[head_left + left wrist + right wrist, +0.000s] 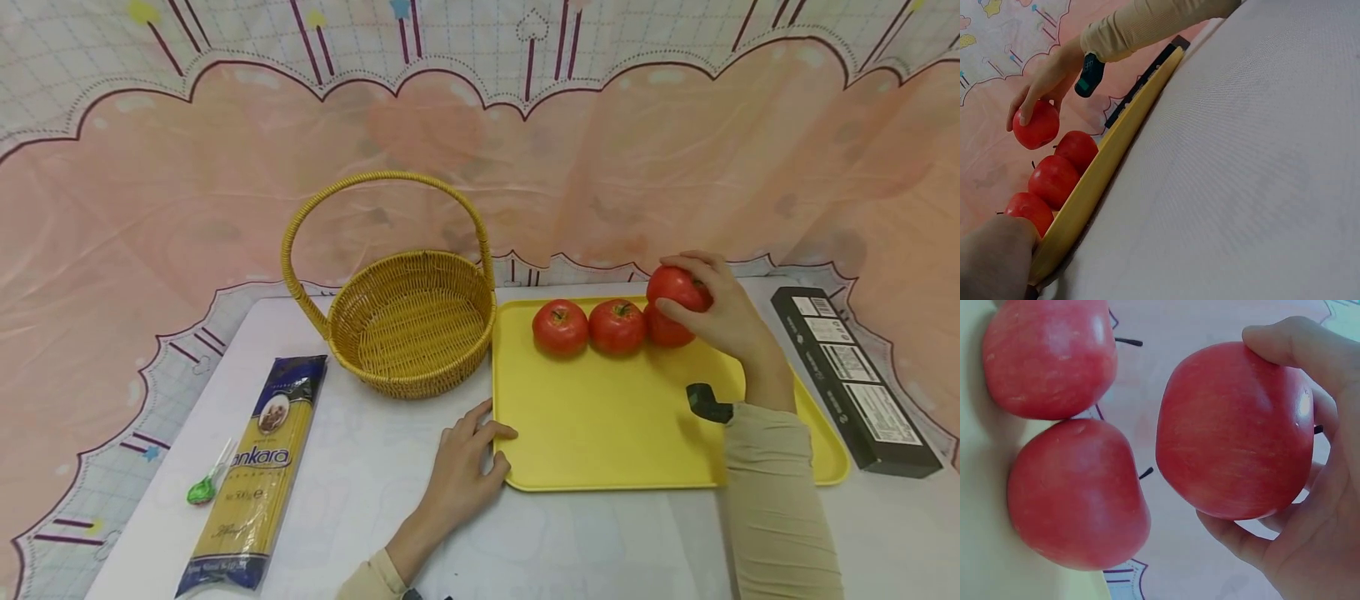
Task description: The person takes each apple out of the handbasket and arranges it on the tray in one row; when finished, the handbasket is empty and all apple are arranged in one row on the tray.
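My right hand (723, 312) grips a red apple (1235, 431) between thumb and fingers, raised off the yellow tray (600, 433). Its dark stem points toward the palm in the right wrist view. Three more red apples stand in a row along the tray's far side: a left one (560, 327), a middle one (617, 326) and a right one (667, 327). The held apple partly covers the right one in the head view. At the tray's left edge, near the front corner, my left hand (468, 462) rests with relaxed fingers on the rim.
A yellow wicker basket (420, 379) with a tall handle stands left of the tray. Further left lie a pack of spaghetti (258, 475) and a green-wrapped lollipop (202, 490). A long black box (855, 383) lies beyond the tray's right end. Behind hangs a patterned pink cloth (562, 183).
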Motion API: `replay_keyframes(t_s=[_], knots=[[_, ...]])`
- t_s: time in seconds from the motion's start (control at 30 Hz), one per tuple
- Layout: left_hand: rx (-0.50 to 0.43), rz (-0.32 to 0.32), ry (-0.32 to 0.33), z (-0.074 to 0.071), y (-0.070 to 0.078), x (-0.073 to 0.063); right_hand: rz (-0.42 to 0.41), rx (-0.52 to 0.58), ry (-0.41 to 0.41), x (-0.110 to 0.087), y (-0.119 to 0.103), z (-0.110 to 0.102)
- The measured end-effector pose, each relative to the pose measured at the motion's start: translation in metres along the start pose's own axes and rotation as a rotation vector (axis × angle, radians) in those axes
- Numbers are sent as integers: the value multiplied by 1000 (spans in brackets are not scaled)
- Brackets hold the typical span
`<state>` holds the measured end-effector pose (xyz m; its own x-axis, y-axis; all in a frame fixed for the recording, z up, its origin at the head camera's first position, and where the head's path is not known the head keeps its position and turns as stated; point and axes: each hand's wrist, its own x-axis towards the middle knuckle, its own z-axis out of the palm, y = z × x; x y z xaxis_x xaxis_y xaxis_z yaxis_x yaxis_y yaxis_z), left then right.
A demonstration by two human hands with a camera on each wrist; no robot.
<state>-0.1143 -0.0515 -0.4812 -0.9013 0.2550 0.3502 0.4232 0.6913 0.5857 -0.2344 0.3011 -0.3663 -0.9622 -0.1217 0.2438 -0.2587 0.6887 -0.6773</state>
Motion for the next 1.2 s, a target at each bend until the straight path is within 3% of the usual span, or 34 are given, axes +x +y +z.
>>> replay_keyframes(t_s=[0.63,1.2], knots=[[-4,7,2,0,-1,0,116,-25,5,-5,13,-10],[12,11,0,0,-1,0,141,0,57,-6,27,-15]])
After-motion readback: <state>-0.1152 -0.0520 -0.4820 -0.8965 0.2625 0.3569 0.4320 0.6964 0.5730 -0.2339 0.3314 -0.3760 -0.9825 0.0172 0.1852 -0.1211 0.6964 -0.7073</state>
